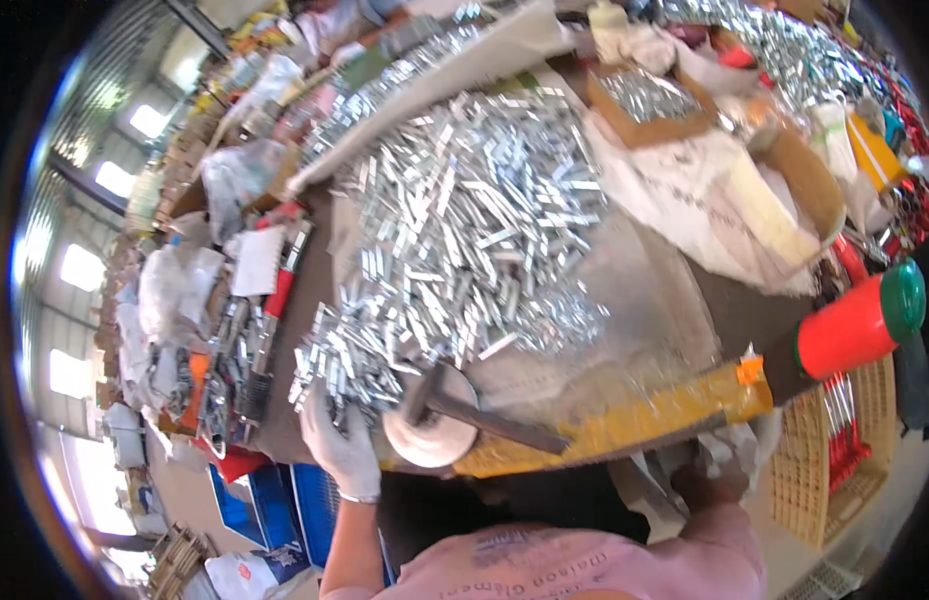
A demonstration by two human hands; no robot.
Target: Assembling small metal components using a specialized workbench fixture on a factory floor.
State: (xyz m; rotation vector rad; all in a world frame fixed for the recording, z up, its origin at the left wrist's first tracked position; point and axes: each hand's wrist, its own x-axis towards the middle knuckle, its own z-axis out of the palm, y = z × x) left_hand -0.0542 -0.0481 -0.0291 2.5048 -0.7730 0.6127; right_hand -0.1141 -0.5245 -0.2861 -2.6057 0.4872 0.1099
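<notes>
Left hand: your left hand [340,450], in a white glove, is at the near left edge of the heap, its fingertips against the outermost pieces; whether the fingers are pinching one or merely resting there, you cannot tell from this view.
Right hand: your right hand [710,487] is low, beyond the near edge of the table, beside crumpled pale material [730,450]; its fingers are too dark and covered to tell whether they are spread or closed.
Metal pieces: the silvery metal pieces [475,220] lie in a broad, loose heap in front of you (long slim ones mostly, pointing every which way), tapering toward your left hand.
Under the heap: a translucent plastic sheet [660,310] covers part of the dark tabletop [310,325].
Hammer: a dark hammer [500,424] lies across a round white disc [430,445], just right of your left hand, its handle pointing right.
Near edge: yellow tape [605,430] runs along the table in front of you.
Right side: a red canister [845,328] with a green lid is above a yellow lattice crate [793,455].
Far right: a cardboard box [630,128] holds more shiny parts, beside a white sack [685,190].
Lower left: blue crates [310,500] stand below table level.
</notes>
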